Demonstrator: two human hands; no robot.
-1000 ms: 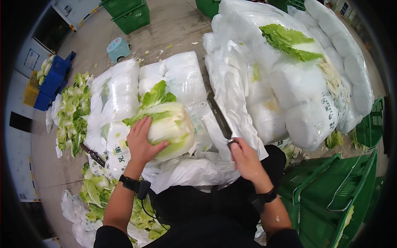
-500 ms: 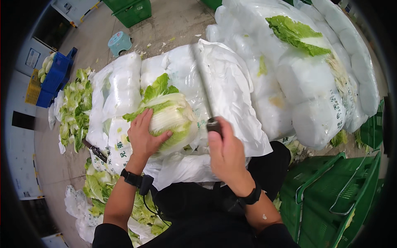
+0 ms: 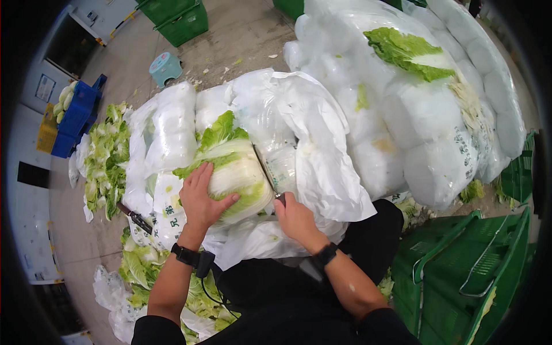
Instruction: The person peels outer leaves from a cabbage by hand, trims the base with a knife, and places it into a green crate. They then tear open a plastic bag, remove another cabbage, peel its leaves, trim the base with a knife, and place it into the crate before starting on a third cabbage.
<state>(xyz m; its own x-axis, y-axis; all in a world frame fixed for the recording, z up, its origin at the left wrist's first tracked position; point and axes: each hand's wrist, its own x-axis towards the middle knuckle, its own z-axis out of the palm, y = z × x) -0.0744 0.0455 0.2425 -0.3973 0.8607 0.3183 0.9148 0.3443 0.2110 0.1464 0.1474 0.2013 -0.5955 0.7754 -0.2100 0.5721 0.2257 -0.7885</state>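
A napa cabbage (image 3: 238, 175) lies on white plastic-wrapped bundles in front of me, its green leaf tips to the upper left and its pale base to the right. Across its left side rests my left hand (image 3: 200, 196), fingers together and thumb apart, holding it steady. My right hand (image 3: 299, 221) is closed round the dark handle of a knife (image 3: 264, 167). The long blade points away from me, running along the cabbage's base end; I cannot tell how deep it has gone in. White plastic sheeting (image 3: 322, 138) spreads just right of the blade.
Wrapped bundles (image 3: 425, 121) with a loose leaf (image 3: 411, 54) are piled at right. Green crates (image 3: 460, 276) stand near right. Cabbage leaves (image 3: 109, 161) cover floor at left. A dark-handled tool (image 3: 137, 218) lies beside the bundles. A light blue stool (image 3: 165, 69) stands beyond.
My right hand has brought the raised knife down and left, so its blade now lies against the cabbage's base end. My left hand stays on the cabbage, which has barely shifted.
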